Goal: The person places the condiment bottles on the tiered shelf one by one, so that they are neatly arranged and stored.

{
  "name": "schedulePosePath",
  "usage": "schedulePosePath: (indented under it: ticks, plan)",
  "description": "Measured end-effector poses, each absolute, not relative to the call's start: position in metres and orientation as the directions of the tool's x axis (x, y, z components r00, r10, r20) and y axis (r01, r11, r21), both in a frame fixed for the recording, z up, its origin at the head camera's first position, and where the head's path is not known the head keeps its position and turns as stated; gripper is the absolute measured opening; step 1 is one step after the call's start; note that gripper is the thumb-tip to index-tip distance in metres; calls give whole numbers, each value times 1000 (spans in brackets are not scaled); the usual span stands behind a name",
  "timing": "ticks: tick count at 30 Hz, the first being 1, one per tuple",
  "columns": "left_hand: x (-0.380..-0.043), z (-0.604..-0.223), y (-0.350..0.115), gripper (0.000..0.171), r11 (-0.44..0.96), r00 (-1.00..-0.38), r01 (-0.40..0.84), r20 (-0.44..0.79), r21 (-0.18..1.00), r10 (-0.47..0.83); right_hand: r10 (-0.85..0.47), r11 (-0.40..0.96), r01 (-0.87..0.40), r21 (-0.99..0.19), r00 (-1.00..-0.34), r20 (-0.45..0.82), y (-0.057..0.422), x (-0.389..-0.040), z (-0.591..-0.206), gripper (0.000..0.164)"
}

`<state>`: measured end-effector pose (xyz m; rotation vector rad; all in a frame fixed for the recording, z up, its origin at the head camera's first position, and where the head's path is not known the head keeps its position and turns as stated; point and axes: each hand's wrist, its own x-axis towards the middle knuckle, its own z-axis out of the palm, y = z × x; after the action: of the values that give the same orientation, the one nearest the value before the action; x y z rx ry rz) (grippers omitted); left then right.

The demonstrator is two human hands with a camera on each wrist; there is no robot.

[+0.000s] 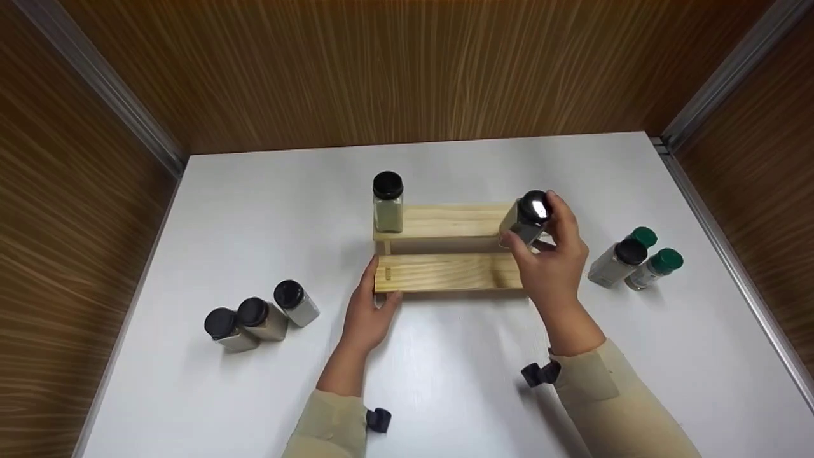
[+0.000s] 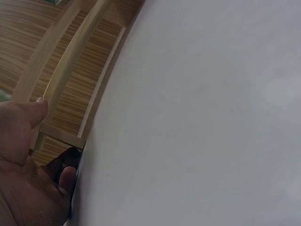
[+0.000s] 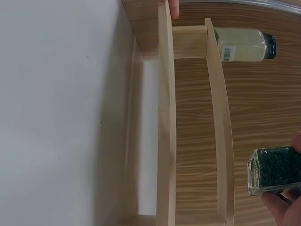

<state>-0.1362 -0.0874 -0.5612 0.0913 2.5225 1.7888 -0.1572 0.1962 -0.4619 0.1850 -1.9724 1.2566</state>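
Note:
A two-tier wooden spice rack [image 1: 445,272] stands at the middle of the white table. At its left end my left hand [image 1: 370,318] grips the lower tier, with the thumb [image 2: 35,112] along the front edge in the left wrist view. My right hand [image 1: 554,261] holds a black-capped glass jar [image 1: 526,216] by its sides, near the right end of the upper tier. Dark green flakes fill this jar [image 3: 277,168] in the right wrist view, where a gap shows between its base and the shelf. Another black-capped jar [image 1: 388,207], pale green inside, stands upright on the upper tier's left end.
Left of the rack, three black-capped jars [image 1: 264,318] stand on the table [image 1: 273,210]. On the right are a black-capped jar [image 1: 615,264] and two green-capped jars [image 1: 655,267]. Wood-grain panels [image 1: 413,70] wall the table at the back and both sides.

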Motion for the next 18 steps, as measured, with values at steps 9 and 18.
schedulePosePath:
  ticks: [9, 18]
  plan:
    - [-137, -564, -89, 82, 347, -998, 32, 11, 937, 63, 182, 472, -521, -711, -732, 657, 180, -173, -462, 75]
    - [-139, -560, -93, 80, 261, -993, 7, -24, 965, 117, 129, 448, -537, -714, -752, 646, 168, -183, -462, 73]
